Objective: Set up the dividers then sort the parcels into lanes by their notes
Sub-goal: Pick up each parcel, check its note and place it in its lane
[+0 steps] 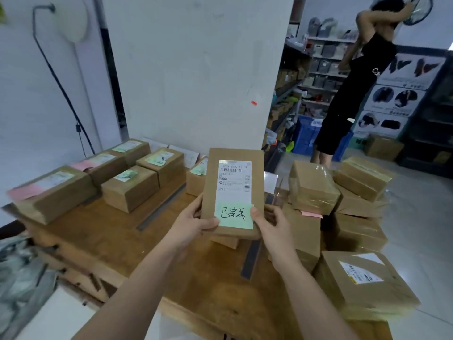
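Observation:
I hold a brown cardboard parcel (210, 182) upright above the wooden table (117, 241), its label facing me. A green handwritten note (234, 215) is stuck at its lower end. My left hand (196, 223) grips the parcel's lower left edge and my right hand (269, 225) grips the lower right, thumb on the note. Dark divider strips (159, 207) (250, 262) lie flat on the table. Left of the first strip sit parcels with pink notes (56, 192) and parcels with green notes (130, 187).
A loose heap of unsorted parcels (316, 187) fills the table's right side, one (362, 278) near the front edge. A white pillar (196, 69) rises behind the table. A person in black (355, 89) stands at back right by shelves and blue crates (304, 136).

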